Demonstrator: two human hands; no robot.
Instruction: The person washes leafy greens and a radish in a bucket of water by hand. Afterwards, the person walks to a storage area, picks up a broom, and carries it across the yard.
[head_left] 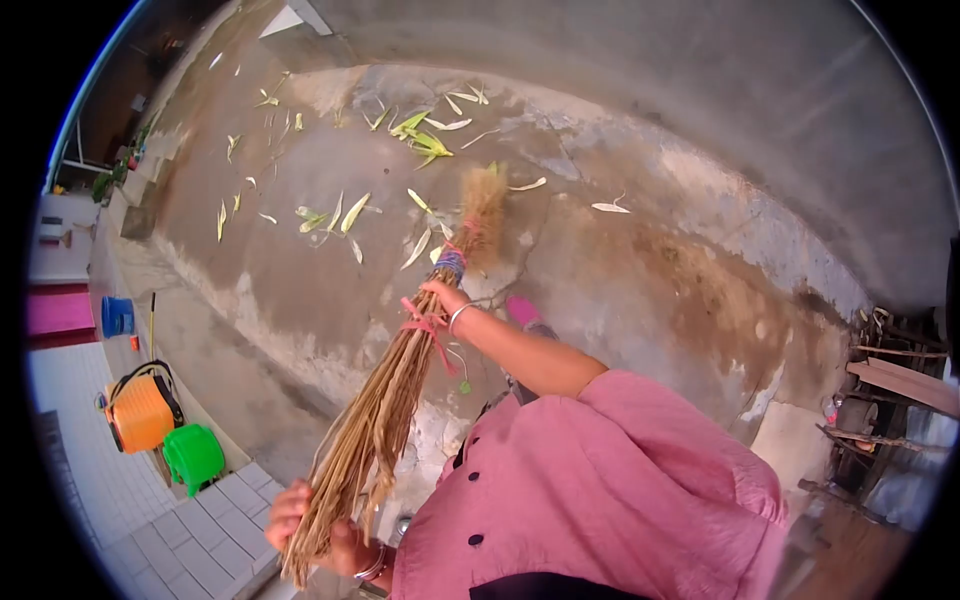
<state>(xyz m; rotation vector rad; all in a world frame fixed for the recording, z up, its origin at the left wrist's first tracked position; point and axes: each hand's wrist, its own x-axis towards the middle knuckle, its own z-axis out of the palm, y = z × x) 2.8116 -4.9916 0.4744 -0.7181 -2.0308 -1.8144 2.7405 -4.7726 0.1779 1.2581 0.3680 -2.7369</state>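
Observation:
A long straw broom (pixel 375 400), tied with pink and blue bands, slants across the middle of the view. My left hand (pixel 322 530) is closed around the end of its stalks at the lower left. Farther up, just below the blue binding, my right hand (pixel 443 298) grips the bundle. The broom's brush end is blurred and meets the concrete floor. Around it lie green and pale husk-like leaves (pixel 428 143), with one pale leaf (pixel 610 208) off to its right. Both wrists carry bangles.
A grey wall (pixel 680 80) borders the floor at the top and right. On the left stand an orange tank with straps (pixel 142 412), a green plastic item (pixel 193 455) and a blue bucket (pixel 117 316). Sticks and planks (pixel 900 385) are piled at far right.

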